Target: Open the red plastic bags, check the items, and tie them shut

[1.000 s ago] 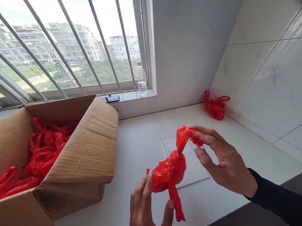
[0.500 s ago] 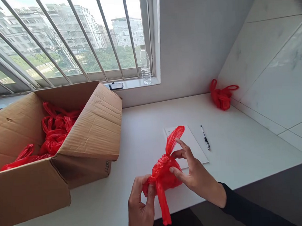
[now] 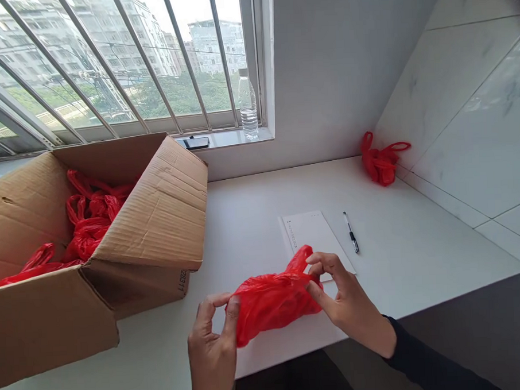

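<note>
A red plastic bag lies stretched sideways between my two hands, just above or on the front of the white table. My left hand pinches its left end between thumb and fingers. At the right end, my right hand grips the bag close to one upright handle loop. Whatever the bag contains is hidden by the plastic. Behind it lies a white notepad, partly covered by the bag and my right hand.
A cardboard box with several red bags inside stands at left, its flap leaning over the table. A pen lies right of the notepad. Another red bag sits in the far corner. The sill holds a water bottle and a phone.
My left hand has moved left, pulling the bag wider. The gathered neck has opened out, and the strip that hung down in front no longer shows.
</note>
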`<state>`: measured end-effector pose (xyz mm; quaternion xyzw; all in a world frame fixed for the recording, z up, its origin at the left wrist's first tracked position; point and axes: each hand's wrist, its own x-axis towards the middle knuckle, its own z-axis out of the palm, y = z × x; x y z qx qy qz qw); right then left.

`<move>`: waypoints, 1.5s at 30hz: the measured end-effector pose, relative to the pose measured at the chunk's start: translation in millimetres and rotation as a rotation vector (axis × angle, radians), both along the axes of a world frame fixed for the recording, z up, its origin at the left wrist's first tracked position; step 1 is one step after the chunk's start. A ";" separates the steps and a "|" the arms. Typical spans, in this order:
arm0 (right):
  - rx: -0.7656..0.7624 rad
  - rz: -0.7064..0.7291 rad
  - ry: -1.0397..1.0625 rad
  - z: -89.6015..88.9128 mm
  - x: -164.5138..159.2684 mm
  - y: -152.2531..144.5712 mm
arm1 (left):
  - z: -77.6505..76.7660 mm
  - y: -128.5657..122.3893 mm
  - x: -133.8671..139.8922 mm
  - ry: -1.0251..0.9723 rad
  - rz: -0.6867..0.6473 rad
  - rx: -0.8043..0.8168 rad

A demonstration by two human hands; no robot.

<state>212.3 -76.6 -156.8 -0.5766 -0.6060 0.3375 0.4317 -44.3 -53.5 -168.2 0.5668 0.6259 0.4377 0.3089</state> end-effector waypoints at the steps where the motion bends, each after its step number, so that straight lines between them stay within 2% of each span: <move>1: -0.047 -0.035 -0.014 1.3 5.7 -0.5 | -1.1 -0.2 -4.1 -0.035 0.025 -0.043; 4: -0.117 -0.015 -0.055 8.7 11.2 -1.1 | 3.8 -3.9 -1.2 -0.096 -0.061 -0.058; 7: -0.090 0.098 -0.043 16.4 1.9 0.7 | 15.5 -7.4 16.6 0.004 -0.206 0.014; 9: -0.066 0.129 -0.026 18.9 -3.4 3.1 | 19.7 -7.0 22.5 0.071 -0.241 0.047; 11: -0.051 0.082 -0.006 18.5 -2.4 5.4 | 18.7 -4.9 18.0 0.061 -0.183 0.046; 15: -0.080 -0.102 0.119 14.2 11.1 6.4 | 13.7 -2.9 -1.5 -0.094 -0.021 -0.003; 17: -0.092 -0.110 0.173 15.0 13.7 4.5 | 17.6 -4.6 -1.3 -0.106 -0.033 0.024; 22: -0.138 0.006 0.143 27.6 4.7 0.7 | 43.8 -6.6 22.4 0.130 -0.192 0.188; 27: -0.009 -0.205 0.261 26.7 13.9 7.5 | 59.7 -3.5 18.8 -0.026 -0.037 0.102; 31: 0.024 -0.255 0.200 24.0 16.6 1.3 | 63.5 -9.4 10.4 0.045 0.045 0.215; 33: 0.171 -0.306 0.160 27.6 10.0 -8.1 | 66.1 -15.4 11.4 0.057 0.014 0.157; 35: 0.382 -0.227 0.075 34.6 1.0 -16.2 | 69.1 -20.9 14.2 0.004 -0.069 0.072; 38: 0.552 0.122 -0.235 46.5 -10.3 -15.8 | 72.1 -24.9 16.3 -0.097 -0.161 0.052; 39: 0.550 0.210 -0.356 49.5 -12.6 -12.4 | 72.5 -25.3 15.6 -0.117 -0.169 0.059; 41: 0.501 0.294 -0.548 53.1 -15.0 -4.8 | 72.0 -25.8 12.4 -0.135 -0.149 0.052; 45: 0.377 0.394 -0.696 55.5 -15.3 -3.3 | 68.9 -31.9 9.0 -0.218 -0.075 -0.078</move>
